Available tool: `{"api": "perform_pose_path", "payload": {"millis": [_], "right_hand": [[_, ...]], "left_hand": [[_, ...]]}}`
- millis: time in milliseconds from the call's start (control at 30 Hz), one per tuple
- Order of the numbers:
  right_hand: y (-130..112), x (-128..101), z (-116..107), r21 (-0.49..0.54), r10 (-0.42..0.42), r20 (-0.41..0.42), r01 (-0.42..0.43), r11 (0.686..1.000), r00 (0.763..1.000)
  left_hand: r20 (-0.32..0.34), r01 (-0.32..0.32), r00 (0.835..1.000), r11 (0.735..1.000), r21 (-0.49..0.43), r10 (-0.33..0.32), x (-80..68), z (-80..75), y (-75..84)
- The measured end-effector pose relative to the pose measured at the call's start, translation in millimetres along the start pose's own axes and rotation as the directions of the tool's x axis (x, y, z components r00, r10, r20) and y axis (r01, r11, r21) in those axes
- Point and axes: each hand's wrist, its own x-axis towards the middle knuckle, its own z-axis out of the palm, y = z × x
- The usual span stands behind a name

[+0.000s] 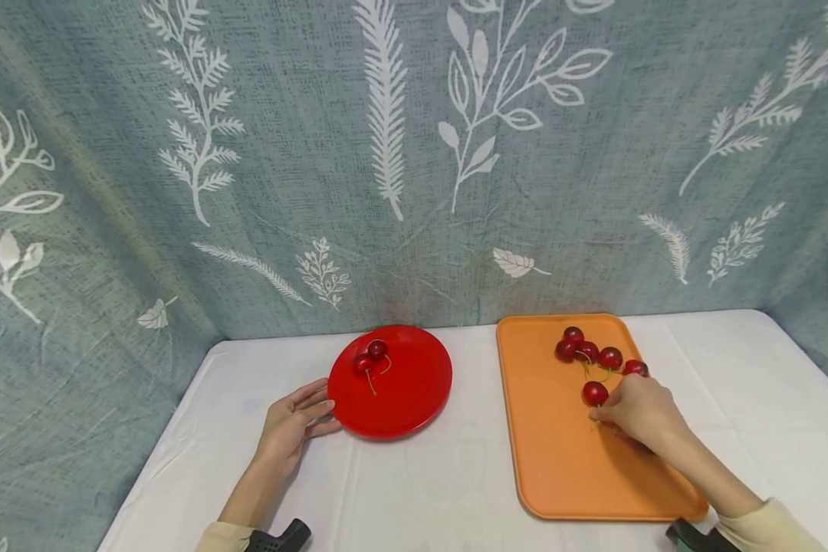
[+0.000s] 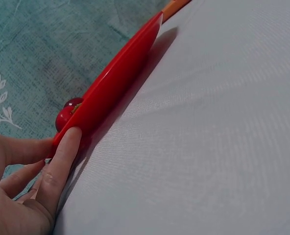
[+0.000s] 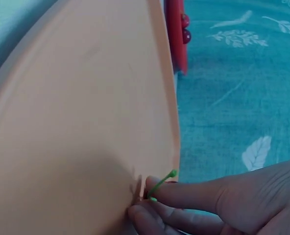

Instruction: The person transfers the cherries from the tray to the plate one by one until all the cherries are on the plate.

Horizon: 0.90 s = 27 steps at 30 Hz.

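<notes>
No readable text, labels, brands, numbers or signs in any view.

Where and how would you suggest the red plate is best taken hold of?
I'd grip the red plate by its left rim, coming from the left, where the left hand touches it; the left wrist view shows the rim flaring up off the white cloth, which should leave room for a finger beneath.

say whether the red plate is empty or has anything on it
Not empty: in the head view two cherries lie on the red plate, toward its far-left side, and the rest is bare.
</notes>
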Motion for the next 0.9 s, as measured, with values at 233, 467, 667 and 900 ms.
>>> {"api": "perform_pose_path", "payload": {"millis": [233, 467, 667, 900], "right_hand": [[-1, 3, 4, -0.055, -0.045, -0.047, 0.042, 0.998, 0.998], [0, 2, -8, 0.027, -0.040, 0.004, 0.039, 0.999, 0.999], [3, 2, -16, 0.111, -0.034, 0.044, 0.029, 0.993, 0.998], [5, 7, -17, 0.258, -0.005, 0.108, -0.023, 0.966, 0.994]], "left_hand": [[-0.001, 0.006, 1.000, 1.000, -0.019, -0.006, -0.3, -1.4, 0.6], [0.004, 0.012, 1.000, 1.000, -0.017, -0.012, -1.8, -1.0, 0.7], [0.000, 0.003, 1.000, 1.000, -0.013, -0.003, -1.9, -0.5, 1.3], [-0.002, 0.000, 1.000, 1.000, -0.012, 0.000, -2.2, 0.5, 1.5]]}}
